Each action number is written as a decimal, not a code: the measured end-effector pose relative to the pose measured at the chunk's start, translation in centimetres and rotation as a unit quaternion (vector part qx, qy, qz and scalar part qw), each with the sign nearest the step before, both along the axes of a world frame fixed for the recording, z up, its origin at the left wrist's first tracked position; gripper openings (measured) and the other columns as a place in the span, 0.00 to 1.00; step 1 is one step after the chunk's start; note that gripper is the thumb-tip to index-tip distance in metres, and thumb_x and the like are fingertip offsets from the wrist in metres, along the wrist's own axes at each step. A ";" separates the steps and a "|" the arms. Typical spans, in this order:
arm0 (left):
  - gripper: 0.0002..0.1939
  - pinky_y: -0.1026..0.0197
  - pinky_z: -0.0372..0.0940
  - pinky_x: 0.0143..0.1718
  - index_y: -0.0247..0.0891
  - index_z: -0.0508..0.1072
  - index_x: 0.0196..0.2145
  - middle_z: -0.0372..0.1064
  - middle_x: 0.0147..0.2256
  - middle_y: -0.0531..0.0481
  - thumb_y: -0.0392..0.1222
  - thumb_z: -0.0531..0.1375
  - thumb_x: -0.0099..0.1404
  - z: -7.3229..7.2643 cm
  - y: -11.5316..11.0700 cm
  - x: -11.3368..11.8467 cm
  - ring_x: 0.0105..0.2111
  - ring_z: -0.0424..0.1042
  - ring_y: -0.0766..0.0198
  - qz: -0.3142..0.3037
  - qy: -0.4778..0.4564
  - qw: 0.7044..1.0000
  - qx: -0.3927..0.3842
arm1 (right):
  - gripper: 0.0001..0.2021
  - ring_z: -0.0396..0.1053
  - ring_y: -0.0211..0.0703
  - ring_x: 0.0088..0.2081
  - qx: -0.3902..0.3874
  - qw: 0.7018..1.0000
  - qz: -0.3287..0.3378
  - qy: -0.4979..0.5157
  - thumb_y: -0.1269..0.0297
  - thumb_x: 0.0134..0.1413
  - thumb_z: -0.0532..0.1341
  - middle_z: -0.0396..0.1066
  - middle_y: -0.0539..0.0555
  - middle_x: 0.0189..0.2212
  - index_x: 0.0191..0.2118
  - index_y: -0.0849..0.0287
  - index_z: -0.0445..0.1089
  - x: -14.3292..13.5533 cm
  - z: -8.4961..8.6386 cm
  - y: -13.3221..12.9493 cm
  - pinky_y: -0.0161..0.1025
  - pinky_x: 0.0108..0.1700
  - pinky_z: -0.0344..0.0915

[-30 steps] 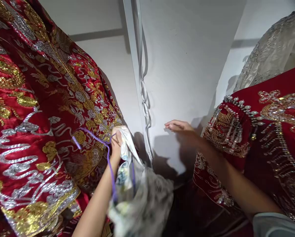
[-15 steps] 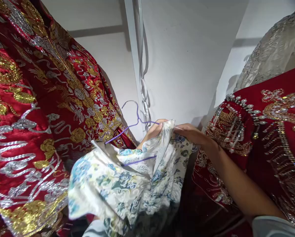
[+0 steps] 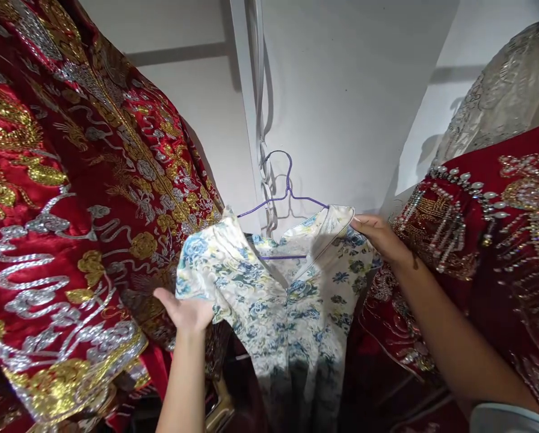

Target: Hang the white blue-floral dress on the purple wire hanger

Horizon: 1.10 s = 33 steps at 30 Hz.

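A white dress with blue and yellow flowers hangs upright on a thin purple hanger, whose wire shows through the neck opening. My left hand is open, thumb apart, beside the sleeve on the left; part of its fingers is hidden behind the cloth. At the other shoulder, my right hand pinches the fabric near the hanger's right end. The hanger's hook stands free above the collar, in front of the pale wall.
A red robe with gold and silver embroidery fills the left side. On the right are a beaded red garment and a white lace one. A white metal post with a looped chain stands behind the hanger.
My left hand has moved from the collar down to the left sleeve and opened. The dress now hangs spread out, and the hanger has shifted right and sits level inside both shoulders.
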<state>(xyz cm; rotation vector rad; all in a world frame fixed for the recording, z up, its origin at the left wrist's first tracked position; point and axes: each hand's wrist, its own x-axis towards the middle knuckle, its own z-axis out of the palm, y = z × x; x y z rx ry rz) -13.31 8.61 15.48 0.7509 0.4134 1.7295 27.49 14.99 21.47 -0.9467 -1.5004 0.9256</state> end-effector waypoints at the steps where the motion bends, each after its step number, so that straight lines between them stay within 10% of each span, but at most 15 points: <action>1: 0.40 0.43 0.60 0.63 0.44 0.75 0.53 0.74 0.54 0.43 0.72 0.66 0.49 -0.6 -0.1 -0.5 0.66 0.58 0.43 0.003 0.011 1.000 -0.014 | 0.19 0.79 0.54 0.42 -0.005 1.000 -0.003 0.012 0.43 0.49 0.69 0.82 0.53 0.34 0.36 0.54 0.82 0.0 -0.1 0.0 0.45 0.46 0.73; 7: 0.28 0.51 0.66 0.60 0.40 0.78 0.38 0.79 0.37 0.48 0.50 0.78 0.39 -1.6 -0.2 0.0 0.55 0.73 0.47 0.074 0.115 0.975 -0.177 | 0.19 0.79 0.55 0.41 -0.038 0.997 -0.016 0.059 0.43 0.46 0.71 0.82 0.53 0.34 0.35 0.54 0.81 0.0 -0.6 0.2 0.45 0.45 0.74; 19: 0.29 0.48 0.58 0.67 0.41 0.69 0.59 0.70 0.58 0.44 0.34 0.65 0.59 -1.8 -0.5 2.6 0.63 0.65 0.51 0.214 0.129 0.950 -0.186 | 0.25 0.78 0.55 0.37 -0.143 0.984 0.094 -0.048 0.40 0.47 0.68 0.80 0.57 0.34 0.38 0.59 0.79 -1.5 -0.7 -0.2 0.45 0.40 0.72; 33: 0.31 0.49 0.48 0.70 0.40 0.70 0.60 0.67 0.62 0.44 0.56 0.64 0.63 -7.2 -1.5 2.0 0.68 0.56 0.52 0.218 0.269 0.905 -0.249 | 0.23 0.71 0.45 0.36 -0.028 0.989 -0.026 -0.144 0.47 0.49 0.69 0.74 0.56 0.39 0.45 0.58 0.73 -1.5 -1.6 0.4 0.37 0.34 0.65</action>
